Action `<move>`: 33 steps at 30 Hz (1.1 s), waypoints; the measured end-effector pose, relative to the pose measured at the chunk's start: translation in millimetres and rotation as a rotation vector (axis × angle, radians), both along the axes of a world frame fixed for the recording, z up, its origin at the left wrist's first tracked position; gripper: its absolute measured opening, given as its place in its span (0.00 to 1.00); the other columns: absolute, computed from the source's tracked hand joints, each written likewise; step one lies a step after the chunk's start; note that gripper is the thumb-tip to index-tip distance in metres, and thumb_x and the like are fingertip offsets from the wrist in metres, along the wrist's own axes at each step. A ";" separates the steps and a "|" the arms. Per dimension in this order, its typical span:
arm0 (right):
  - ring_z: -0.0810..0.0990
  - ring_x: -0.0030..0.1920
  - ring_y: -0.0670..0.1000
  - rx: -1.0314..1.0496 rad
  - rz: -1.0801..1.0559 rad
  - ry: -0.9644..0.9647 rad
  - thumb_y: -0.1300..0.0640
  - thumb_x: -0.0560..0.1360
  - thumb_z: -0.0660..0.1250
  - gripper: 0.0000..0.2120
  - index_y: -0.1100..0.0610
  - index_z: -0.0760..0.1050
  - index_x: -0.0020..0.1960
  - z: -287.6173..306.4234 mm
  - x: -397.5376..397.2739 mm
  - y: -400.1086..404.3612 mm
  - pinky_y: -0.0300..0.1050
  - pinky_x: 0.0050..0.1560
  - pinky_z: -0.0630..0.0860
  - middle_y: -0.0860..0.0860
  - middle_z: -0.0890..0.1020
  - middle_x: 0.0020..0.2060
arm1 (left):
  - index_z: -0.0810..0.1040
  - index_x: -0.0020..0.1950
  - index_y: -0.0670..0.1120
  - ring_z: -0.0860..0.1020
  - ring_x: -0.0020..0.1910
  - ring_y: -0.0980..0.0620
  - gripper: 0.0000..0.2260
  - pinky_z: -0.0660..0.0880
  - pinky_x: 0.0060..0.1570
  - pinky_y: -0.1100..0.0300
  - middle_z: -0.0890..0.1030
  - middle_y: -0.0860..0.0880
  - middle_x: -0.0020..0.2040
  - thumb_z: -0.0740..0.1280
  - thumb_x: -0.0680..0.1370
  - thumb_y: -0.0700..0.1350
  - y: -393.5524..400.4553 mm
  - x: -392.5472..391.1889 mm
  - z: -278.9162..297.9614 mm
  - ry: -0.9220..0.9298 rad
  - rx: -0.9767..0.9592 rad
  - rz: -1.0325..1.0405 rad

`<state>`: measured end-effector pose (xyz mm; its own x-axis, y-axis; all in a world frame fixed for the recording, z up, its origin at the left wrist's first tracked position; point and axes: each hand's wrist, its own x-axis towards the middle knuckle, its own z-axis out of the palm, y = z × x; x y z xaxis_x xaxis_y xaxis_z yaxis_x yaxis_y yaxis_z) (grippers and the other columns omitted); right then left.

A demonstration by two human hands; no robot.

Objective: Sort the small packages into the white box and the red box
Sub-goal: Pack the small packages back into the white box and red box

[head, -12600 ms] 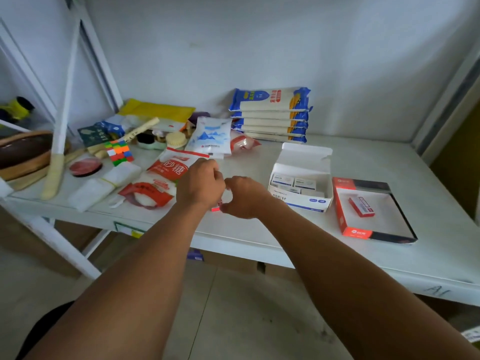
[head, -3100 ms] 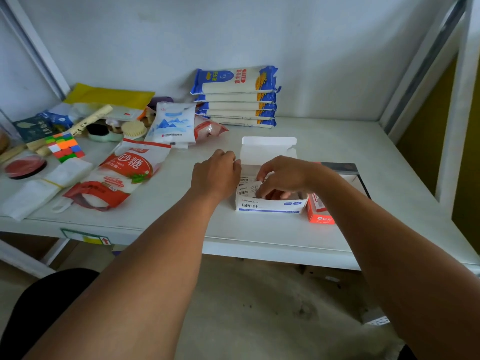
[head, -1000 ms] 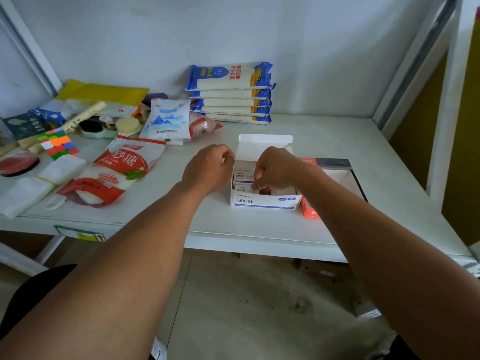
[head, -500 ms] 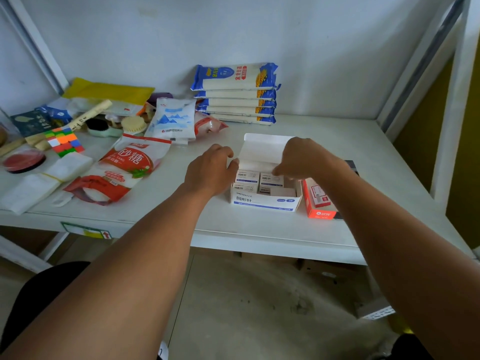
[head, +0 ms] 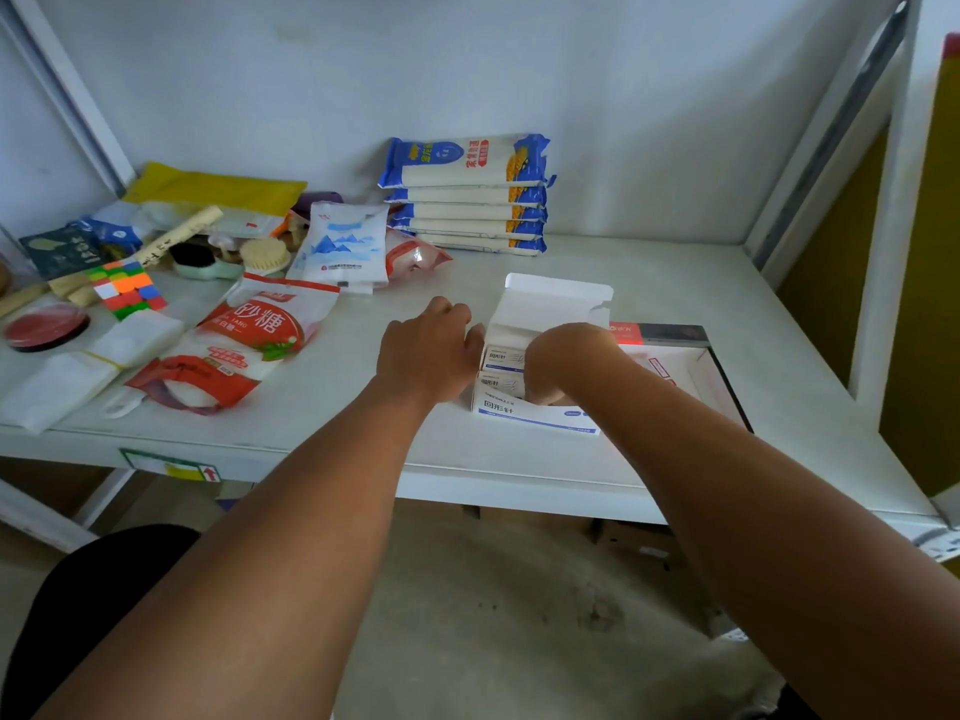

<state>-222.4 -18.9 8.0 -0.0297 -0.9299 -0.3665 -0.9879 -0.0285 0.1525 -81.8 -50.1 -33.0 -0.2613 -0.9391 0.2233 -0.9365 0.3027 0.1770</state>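
The small packages [head: 500, 358] lay inside the white box [head: 535, 415], at least two of them visible in its left half, labels up, one behind the other. The right half of the interior was hidden by the right hand [head: 563, 363]. The box stood near the front of the counter [head: 649, 459] with its lid flap [head: 556, 298] raised at the back, evidently to leave the opening free for loading from above. The red box [head: 675, 356] lay just beside it on the right, shallow and open-topped; a package with red print appeared to lie inside, mostly hidden behind the right forearm.

The left hand rested against the left wall of the white box, knuckles up, fingers loosely curled, thumb side touching the cardboard. It held nothing; in my judgement it served to brace the light box against sliding. The right hand reached down into the box from above, wrist bent, fingers curled under and out of sight. Whether they pinched a package or merely pressed one into place could not be told.

Both forearms extended straight forward from the body, roughly parallel.

Bagged goods, including a red sugar bag [head: 249, 340] and a stack of blue packets [head: 467, 194], stood well apart to the left and rear, untouched.
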 end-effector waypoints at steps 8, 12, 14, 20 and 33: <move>0.77 0.49 0.56 -0.005 -0.034 0.005 0.55 0.73 0.67 0.17 0.54 0.73 0.62 -7.7 -2.2 -5.9 0.50 0.56 0.77 0.52 0.74 0.39 | 0.73 0.65 0.48 0.80 0.55 0.45 0.22 0.73 0.54 0.50 0.75 0.47 0.65 0.51 0.81 0.60 1.8 -6.2 -1.8 -0.101 -0.014 -0.025; 0.77 0.46 0.55 -0.015 -0.028 -0.020 0.53 0.71 0.69 0.14 0.52 0.73 0.55 -11.0 -7.9 -8.6 0.47 0.49 0.75 0.50 0.74 0.38 | 0.73 0.64 0.48 0.80 0.53 0.45 0.22 0.72 0.53 0.51 0.75 0.47 0.64 0.51 0.81 0.59 1.1 -6.3 -1.9 -0.114 -0.025 -0.027; 0.78 0.45 0.55 -0.011 -0.025 -0.010 0.51 0.70 0.70 0.12 0.52 0.71 0.50 -10.7 -10.2 -8.5 0.47 0.50 0.76 0.50 0.75 0.38 | 0.73 0.64 0.48 0.80 0.54 0.45 0.22 0.72 0.54 0.51 0.75 0.47 0.64 0.51 0.81 0.60 0.7 -6.5 -4.0 -0.110 -0.022 -0.019; 0.78 0.45 0.55 0.008 -0.008 0.021 0.53 0.72 0.67 0.10 0.52 0.69 0.49 -8.4 -8.8 -3.5 0.48 0.50 0.76 0.50 0.75 0.38 | 0.74 0.63 0.48 0.80 0.53 0.45 0.22 0.71 0.53 0.51 0.76 0.46 0.63 0.50 0.81 0.59 2.3 -5.7 -5.3 -0.110 -0.033 -0.016; 0.74 0.48 0.53 0.011 0.079 0.005 0.51 0.73 0.70 0.24 0.59 0.71 0.66 22.4 -21.6 18.3 0.43 0.47 0.70 0.53 0.78 0.51 | 0.74 0.63 0.48 0.80 0.52 0.44 0.20 0.70 0.52 0.50 0.75 0.47 0.63 0.51 0.81 0.56 -2.5 -11.9 -5.7 -0.116 -0.049 -0.030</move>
